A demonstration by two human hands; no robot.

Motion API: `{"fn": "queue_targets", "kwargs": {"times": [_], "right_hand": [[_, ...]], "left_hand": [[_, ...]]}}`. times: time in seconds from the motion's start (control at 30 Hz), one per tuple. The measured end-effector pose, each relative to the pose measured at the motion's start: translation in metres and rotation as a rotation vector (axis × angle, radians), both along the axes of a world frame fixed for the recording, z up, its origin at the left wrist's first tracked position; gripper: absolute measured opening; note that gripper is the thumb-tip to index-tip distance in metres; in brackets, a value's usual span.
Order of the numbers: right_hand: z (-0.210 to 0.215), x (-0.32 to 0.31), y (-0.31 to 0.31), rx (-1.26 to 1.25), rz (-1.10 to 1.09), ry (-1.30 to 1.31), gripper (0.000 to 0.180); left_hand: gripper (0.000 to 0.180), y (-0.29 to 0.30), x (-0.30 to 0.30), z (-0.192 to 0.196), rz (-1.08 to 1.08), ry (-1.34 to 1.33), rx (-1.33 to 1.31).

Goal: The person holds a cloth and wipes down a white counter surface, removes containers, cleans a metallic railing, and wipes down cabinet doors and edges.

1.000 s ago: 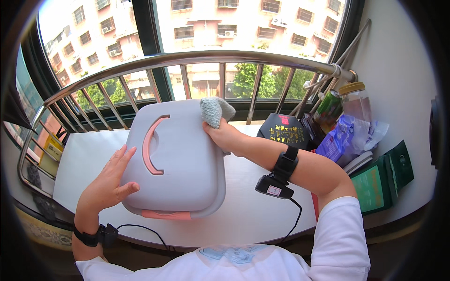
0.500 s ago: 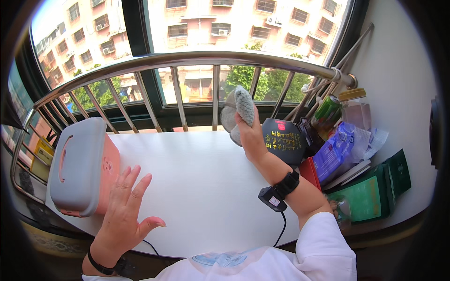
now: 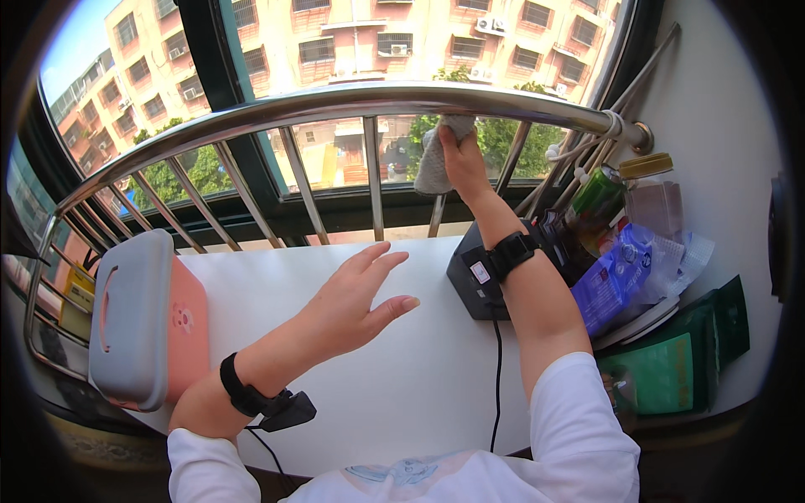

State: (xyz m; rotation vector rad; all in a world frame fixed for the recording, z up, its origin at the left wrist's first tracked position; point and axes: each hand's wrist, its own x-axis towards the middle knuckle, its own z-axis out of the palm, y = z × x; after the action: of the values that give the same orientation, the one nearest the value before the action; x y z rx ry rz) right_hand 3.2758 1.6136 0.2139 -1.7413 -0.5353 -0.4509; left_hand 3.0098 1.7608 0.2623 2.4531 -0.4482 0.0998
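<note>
The right hand [image 3: 459, 159] is raised to the curved steel railing [image 3: 335, 105] in front of the window, its fingers closed around one grey cloth [image 3: 436, 159] that it presses against the rail and the upright bars just below it. The cloth hangs bunched from the grip, covering part of one bar.

The left hand [image 3: 356, 298] is empty, its fingers spread apart and held flat just above the white surface [image 3: 402, 377]; whether the palm touches it cannot be told. Each wrist wears one black band, two in all, and a thin black cable runs from each toward the person's body.

At the left end of the surface stands one case [image 3: 138, 323] on its side, grey on the outer shell and pink on the face turned toward the hand, with one grey handle along its top. It is well apart from both hands.

To the right of the raised forearm sits one black box [image 3: 470, 281], touching the arm's underside. Beyond it, against the wall, lies a heap: one green bottle [image 3: 595, 201] leaning upright, one blue plastic packet [image 3: 616, 281], and two dark green pouches [image 3: 671, 369] near the surface's edge.
</note>
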Motion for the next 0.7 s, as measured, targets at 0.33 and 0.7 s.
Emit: {"fn": "queue_targets", "kwargs": {"times": [0.33, 0.7], "right_hand": [[-0.116, -0.023, 0.065, 0.122, -0.526, 0.118, 0.050], [-0.068, -0.007, 0.040, 0.094, -0.486, 0.026, 0.063]], "left_hand": [[0.066, 0.039, 0.139, -0.055, 0.446, -0.252, -0.329], [0.059, 0.035, 0.165, -0.046, 0.325, -0.277, -0.299]]}}
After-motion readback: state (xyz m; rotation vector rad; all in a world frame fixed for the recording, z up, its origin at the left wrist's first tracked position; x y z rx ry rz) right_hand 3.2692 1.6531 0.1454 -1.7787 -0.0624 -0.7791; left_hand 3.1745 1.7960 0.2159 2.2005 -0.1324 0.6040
